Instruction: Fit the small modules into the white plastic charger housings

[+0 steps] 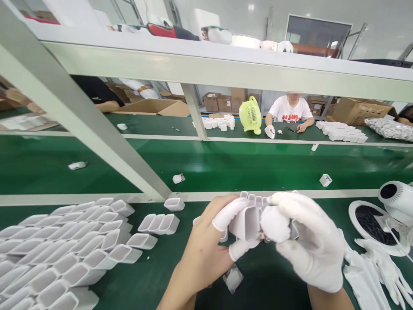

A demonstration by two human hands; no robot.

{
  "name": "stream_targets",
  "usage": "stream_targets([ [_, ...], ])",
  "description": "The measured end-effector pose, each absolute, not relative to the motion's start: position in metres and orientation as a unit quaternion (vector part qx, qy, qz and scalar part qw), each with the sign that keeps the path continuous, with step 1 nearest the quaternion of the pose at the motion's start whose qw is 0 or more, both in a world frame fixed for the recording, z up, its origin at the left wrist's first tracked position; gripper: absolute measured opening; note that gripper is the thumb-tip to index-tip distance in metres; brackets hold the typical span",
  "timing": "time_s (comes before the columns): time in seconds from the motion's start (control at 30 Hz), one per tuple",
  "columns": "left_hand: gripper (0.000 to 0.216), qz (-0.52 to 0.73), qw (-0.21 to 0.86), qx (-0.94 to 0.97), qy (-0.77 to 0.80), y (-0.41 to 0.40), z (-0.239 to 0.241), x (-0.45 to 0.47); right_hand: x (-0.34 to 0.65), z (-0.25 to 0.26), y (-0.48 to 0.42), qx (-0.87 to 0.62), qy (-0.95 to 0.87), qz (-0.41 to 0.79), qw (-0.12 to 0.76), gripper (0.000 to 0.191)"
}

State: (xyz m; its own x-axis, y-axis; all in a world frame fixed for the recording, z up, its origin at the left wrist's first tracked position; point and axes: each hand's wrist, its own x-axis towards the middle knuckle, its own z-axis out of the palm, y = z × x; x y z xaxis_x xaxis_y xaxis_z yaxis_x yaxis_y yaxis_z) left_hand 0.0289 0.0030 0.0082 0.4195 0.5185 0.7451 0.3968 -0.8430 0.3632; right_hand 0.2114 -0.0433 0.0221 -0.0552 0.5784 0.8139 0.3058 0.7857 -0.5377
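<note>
Around a clock face centred on the shell in the person's hands, a large cluster of white, open-ended plastic sleeves (87, 232) fills the dark green bench top (135, 284) between eight and nine o'clock, the sleeves packed side by side. Between nine and ten, well apart on the bright green strip beyond, lies a small white packet (77, 165). A joined-looking row of three white rounded-rectangular sleeves (158, 224) sits at nine o'clock, with a single white sleeve (174, 204) just beside it, slightly higher on the dial. The left hand (209, 241) (its thumb and forefinger wear white fingertip covers) is closed on a white, open-mouthed, rounded-rectangular plastic shell (244, 224), gripping it in front of the person's body. At six o'clock a small whitish packet (233, 279) rests on the bench. A yellow-green plastic basket-like object (250, 115) stands at twelve, far across. Right by the shell's mouth, at three o'clock, the right hand (314, 243), in a white fabric glove, pinches a soft-looking white rounded piece (275, 224); whether it enters the shell cannot be told. Near one o'clock a co-worker in a white printed shirt (290, 110) sits opposite. Pale, limp white gloves (371, 275) lie between three and four, near a white round-headed device (400, 196) at three.
</note>
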Motion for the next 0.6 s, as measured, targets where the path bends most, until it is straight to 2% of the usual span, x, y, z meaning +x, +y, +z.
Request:
stream_targets([
  [0.1,0.041,0.461,0.060,0.838,0.287,0.0023,0.0083,0.0294,0.2156,0.0165,-0.0431,-0.330,-0.675,0.127,0.648,0.047],
  [0.37,0.040,0.482,0.052,0.830,0.274,-0.0001,0.0098,0.0276,0.2143,0.0164,-0.0374,-0.298,-0.762,0.085,0.568,0.052],
  [0.6,0.036,0.499,0.020,0.829,0.253,-0.0011,0.0112,0.0257,0.2103,0.0125,-0.0361,-0.292,-0.768,0.055,0.567,0.052],
])
